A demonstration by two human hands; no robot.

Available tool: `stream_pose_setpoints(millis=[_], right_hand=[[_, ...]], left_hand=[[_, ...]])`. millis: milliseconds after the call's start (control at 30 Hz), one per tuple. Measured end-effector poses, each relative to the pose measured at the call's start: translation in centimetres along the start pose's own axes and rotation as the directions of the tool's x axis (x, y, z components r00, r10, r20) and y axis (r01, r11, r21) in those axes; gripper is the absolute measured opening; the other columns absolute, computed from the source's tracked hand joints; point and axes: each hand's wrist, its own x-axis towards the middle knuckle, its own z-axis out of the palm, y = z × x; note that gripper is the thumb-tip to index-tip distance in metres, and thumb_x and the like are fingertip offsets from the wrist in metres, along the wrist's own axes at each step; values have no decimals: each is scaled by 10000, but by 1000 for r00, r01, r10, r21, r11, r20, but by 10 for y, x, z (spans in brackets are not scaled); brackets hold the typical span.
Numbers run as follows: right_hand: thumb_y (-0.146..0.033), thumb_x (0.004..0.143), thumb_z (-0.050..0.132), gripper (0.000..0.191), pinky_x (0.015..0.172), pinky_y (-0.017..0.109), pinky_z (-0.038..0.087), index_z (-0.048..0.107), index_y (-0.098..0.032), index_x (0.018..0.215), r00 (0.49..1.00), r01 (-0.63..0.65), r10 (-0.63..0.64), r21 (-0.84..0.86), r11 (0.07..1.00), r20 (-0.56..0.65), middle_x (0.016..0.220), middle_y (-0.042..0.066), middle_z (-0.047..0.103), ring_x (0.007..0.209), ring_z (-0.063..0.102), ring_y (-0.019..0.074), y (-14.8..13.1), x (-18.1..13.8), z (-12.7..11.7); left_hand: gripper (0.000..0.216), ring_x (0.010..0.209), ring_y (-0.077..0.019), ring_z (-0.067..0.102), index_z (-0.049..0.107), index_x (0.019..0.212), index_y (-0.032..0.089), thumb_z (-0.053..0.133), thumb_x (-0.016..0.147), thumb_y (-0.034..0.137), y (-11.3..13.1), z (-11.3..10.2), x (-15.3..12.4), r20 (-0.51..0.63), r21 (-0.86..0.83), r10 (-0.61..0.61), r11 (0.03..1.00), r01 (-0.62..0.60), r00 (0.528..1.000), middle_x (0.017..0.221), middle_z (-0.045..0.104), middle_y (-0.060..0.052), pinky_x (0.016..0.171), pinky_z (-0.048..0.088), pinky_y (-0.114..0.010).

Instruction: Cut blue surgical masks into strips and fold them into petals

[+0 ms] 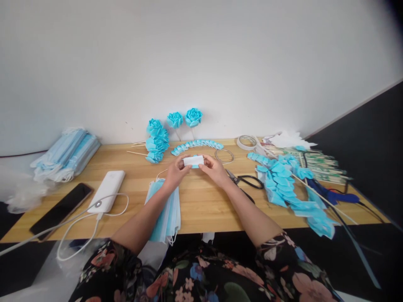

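My left hand (176, 171) and my right hand (214, 169) meet above the middle of the wooden table (201, 209). Together they pinch a small folded piece of mask fabric (193, 160), white on top with a blue edge showing below. My left forearm lies over a pile of blue face masks (168, 214) at the table's near edge. Black-handled scissors (247, 181) lie just right of my right wrist.
Blue fabric roses (170, 130) on sticks and a curved row of folded blue pieces (197, 145) lie at the back. Cut blue pieces (283, 184), skewers, tape rolls (246, 142) sit right. Left: mask stack (67, 153), white power bank (107, 191) with cable, black phone (61, 208).
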Motion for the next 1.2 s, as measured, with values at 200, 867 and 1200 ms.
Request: stream_pose_setpoints(millis=[200, 867, 1200], right_hand=[[-290, 797, 561, 453, 638, 256, 442, 610, -187, 1235, 1000, 1, 1, -76, 997, 31, 827, 2, 657, 680, 567, 142, 2, 0, -3], [-314, 865, 576, 420, 587, 263, 418, 625, -279, 1280, 931, 116, 33, -380, 918, 364, 739, -15, 710, 633, 611, 164, -55, -14, -47], [-226, 883, 538, 359, 775, 375, 480, 634, -219, 1229, 995, 101, -24, -886, 453, 102, 1048, 113, 726, 928, 660, 291, -52, -101, -94]], left_hand=[[505, 558, -94, 484, 596, 1211, 133, 655, 732, 284, -2, -7, 4, -46, 81, 21, 997, -17, 999, 641, 550, 44, 572, 370, -216], [600, 985, -282, 648, 606, 1309, 252, 542, 743, 65, 1, -9, -5, 283, 801, 37, 540, -257, 958, 1156, 702, -98, 873, 471, -349], [510, 1084, -284, 580, 572, 1303, 180, 550, 798, 106, -1, -9, -5, 341, 841, 214, 365, -398, 916, 1148, 620, -134, 949, 463, -411]])
